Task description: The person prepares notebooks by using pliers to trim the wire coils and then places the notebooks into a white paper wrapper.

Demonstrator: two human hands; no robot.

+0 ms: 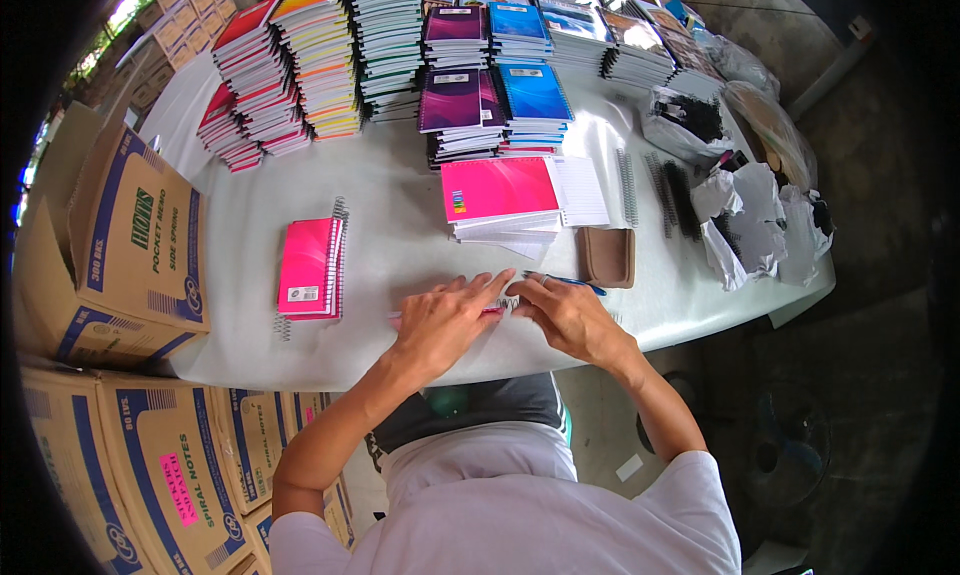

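Observation:
Near the table's front edge, my left hand is closed over a pink notebook, which it mostly covers. My right hand is to its right, fingertips pinched at a dark spiral coil at the notebook's end. Just beyond my right hand lies a slim blue pen-like tool, partly hidden by the fingers. A brown open-topped holder sits behind it. Farther back is a loose pile of pink-covered pages. To the left lie bound pink notebooks with spiral coils.
Tall stacks of red, yellow, green, purple and blue notebooks line the back. Loose coils and torn white wrapping lie right. Cardboard cartons stand left. A fan is at lower right.

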